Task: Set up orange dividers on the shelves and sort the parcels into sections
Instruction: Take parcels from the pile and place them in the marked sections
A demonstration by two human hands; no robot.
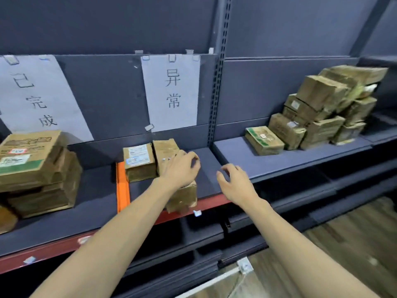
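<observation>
Nearest, two bare forearms reach up from the bottom edge toward a dark shelf (279, 162) with a red front lip. The left hand (179, 171) lies over a brown cardboard parcel (182, 197) at the shelf's front edge, fingers loosely curled above its top; whether they actually grip it cannot be told. The right hand (236, 183) hovers just beside it over bare shelf, fingers spread and slightly bent, holding nothing.

Just left of the left hand, an orange divider (122, 188) runs front to back across the shelf. Right beside it sits a labelled parcel (139, 162), with a taller parcel (166, 151) touching its right side, partly hidden by the left hand.

On the other side of the divider, at the far left, a stack of flat cartons (36, 171) rests on the same shelf, the top one tilted.

Behind, two white paper signs hang on the back panel: one reading 已完成 (36, 97) above the cartons, one reading 异常 (171, 91) above the small parcels.

Farther right, past the slotted upright (219, 82), a pile of brown parcels (322, 108) is stacked on the next bay.
</observation>
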